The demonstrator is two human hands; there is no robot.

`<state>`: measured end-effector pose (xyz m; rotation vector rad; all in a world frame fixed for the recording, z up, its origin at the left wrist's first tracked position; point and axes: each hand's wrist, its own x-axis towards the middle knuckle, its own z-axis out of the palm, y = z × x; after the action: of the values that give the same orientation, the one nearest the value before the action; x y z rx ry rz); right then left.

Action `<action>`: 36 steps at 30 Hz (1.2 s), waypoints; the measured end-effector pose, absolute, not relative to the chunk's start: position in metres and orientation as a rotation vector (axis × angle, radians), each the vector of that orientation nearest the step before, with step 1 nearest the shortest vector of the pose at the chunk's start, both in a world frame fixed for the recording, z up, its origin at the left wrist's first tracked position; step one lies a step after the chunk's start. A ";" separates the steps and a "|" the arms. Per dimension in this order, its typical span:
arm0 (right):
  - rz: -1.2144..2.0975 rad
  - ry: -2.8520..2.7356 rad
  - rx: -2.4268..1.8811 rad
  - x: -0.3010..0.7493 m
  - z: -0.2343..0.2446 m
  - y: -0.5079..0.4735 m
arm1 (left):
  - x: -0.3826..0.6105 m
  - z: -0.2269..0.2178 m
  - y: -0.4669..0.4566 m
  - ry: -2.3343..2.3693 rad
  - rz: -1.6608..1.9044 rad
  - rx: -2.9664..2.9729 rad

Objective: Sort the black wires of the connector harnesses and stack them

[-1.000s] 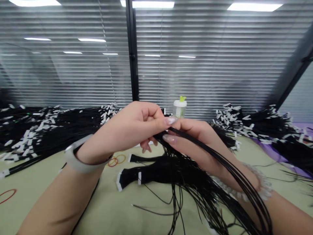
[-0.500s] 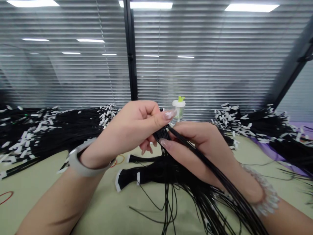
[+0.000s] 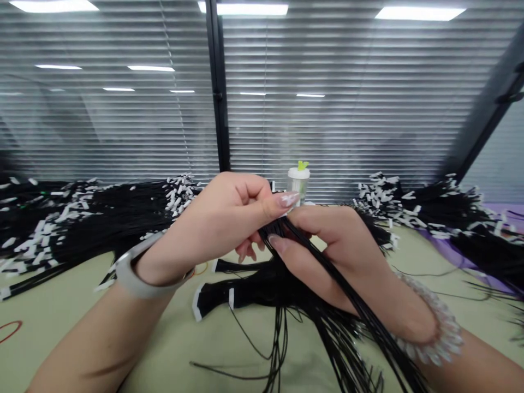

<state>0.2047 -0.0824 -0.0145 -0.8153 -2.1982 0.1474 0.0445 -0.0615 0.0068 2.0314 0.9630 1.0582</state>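
Between both hands is a bundle of thin black cables (image 3: 327,252), its strands trailing down to the lower right. My left hand (image 3: 241,215) pinches the upper end of the bundle between thumb and curled fingers. Close beside it, my right hand (image 3: 333,245) grips the same cables between thumb and forefinger. The exact ends under the left thumb are hidden. Below the hands, more black cables (image 3: 262,292) with white connectors (image 3: 197,303) lie on the table, and several loose strands hang down in front.
Piles of black cables with white ends lie at the left (image 3: 110,213) and the right (image 3: 434,202). A lidded cup (image 3: 298,180) stands behind my hands. A red rubber band (image 3: 10,330) rests on the pale table (image 3: 172,349). Window blinds (image 3: 335,109) rise behind.
Both hands stay close together on the cables and have dipped slightly. The hanging strands and the trailing cables have swung to the left.
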 end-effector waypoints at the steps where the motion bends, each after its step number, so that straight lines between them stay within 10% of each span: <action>1: 0.142 -2.197 -0.820 0.205 -0.015 -0.082 | 0.045 0.007 -0.062 0.969 1.055 2.031; 36: 0.014 -2.309 -0.799 0.210 -0.017 -0.073 | 0.045 0.011 -0.060 1.051 1.012 2.043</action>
<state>0.2101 -0.0734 -0.0169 -0.7987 -2.3091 0.0140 0.0446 -0.0601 0.0114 2.0430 1.0509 1.0116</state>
